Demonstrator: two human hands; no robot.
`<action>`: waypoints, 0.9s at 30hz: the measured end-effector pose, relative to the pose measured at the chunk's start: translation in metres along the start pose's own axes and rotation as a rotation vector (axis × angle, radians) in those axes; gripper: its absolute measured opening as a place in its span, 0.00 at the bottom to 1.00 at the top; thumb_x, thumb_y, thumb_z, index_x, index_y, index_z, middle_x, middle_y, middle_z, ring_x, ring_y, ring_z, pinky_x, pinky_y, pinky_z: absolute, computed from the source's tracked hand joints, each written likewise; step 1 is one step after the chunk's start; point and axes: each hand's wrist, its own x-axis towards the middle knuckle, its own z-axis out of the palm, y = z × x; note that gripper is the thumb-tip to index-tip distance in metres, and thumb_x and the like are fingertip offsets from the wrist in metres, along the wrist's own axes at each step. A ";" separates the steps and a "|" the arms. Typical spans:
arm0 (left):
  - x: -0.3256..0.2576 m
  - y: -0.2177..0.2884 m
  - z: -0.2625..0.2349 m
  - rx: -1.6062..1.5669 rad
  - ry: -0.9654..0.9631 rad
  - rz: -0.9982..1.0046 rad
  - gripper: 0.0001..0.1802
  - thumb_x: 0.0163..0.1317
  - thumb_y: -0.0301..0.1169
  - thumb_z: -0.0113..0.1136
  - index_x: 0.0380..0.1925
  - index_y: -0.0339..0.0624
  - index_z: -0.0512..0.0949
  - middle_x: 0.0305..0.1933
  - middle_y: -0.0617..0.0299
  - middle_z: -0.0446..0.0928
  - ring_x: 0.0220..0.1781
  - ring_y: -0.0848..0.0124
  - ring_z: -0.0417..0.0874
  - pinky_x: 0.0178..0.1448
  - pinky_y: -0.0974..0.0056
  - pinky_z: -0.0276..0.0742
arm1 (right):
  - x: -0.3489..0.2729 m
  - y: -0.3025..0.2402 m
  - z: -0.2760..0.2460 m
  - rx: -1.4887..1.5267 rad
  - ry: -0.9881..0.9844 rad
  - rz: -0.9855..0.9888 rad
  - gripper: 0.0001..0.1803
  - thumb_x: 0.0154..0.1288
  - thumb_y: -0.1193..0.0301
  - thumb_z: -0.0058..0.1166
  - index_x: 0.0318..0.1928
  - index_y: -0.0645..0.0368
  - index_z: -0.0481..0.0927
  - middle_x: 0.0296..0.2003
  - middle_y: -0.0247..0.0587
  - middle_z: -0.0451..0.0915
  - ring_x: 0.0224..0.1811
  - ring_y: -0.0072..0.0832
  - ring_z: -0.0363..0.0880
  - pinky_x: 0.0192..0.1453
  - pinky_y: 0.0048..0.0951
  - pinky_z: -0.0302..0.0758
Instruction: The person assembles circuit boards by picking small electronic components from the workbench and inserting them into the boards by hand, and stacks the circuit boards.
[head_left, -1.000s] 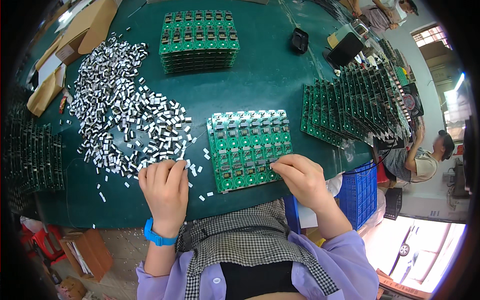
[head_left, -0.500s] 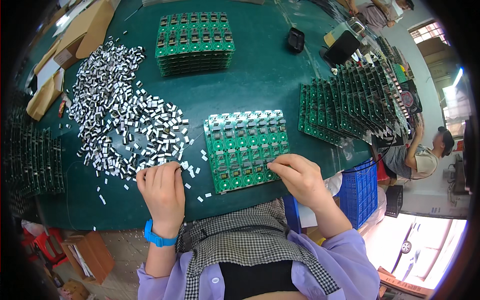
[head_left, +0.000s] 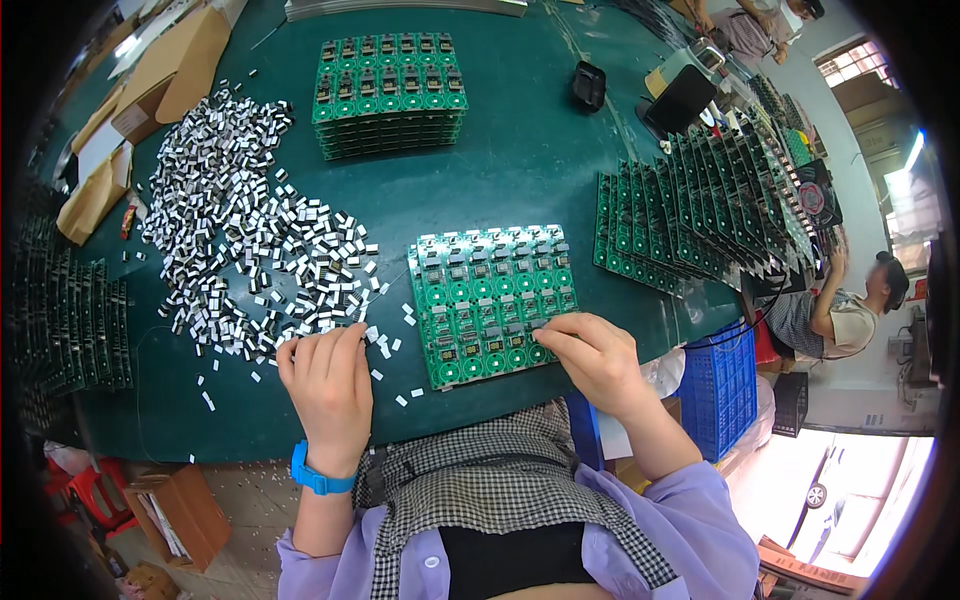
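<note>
A green circuit board panel point(head_left: 490, 272) lies in front of me, with rows of round sections, dark components and small displays. Over its near right part, my right hand point(head_left: 600, 362) is pinched closed, fingertips at a component; whatever is between them is too small to make out. My left hand point(head_left: 328, 392) is closed at the near edge of a heap of small white-and-black blocks point(head_left: 225, 215). Its fingertips point down among the loose blocks, and what they may hold is hidden.
A stack of similar panels point(head_left: 390, 105) stands at the far side of the green table point(head_left: 530, 120). More panels point(head_left: 690, 205) lean upright in a row at right, others point(head_left: 75, 320) at left. A black tray point(head_left: 589, 86) and cardboard point(head_left: 170, 80) lie farther back. Two people work at right.
Both hands stay almost in place. The right fingertips remain at the panel's near right part, the left ones at the heap. The view has shifted very slightly.
</note>
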 end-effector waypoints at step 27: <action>-0.018 0.063 -0.018 -1.243 -0.358 -0.476 0.12 0.63 0.22 0.57 0.46 0.35 0.72 0.42 0.56 0.79 0.45 0.71 0.80 0.50 0.67 0.76 | 0.001 -0.060 0.032 0.888 0.241 0.135 0.10 0.60 0.71 0.61 0.41 0.61 0.79 0.43 0.41 0.77 0.42 0.29 0.79 0.46 0.27 0.77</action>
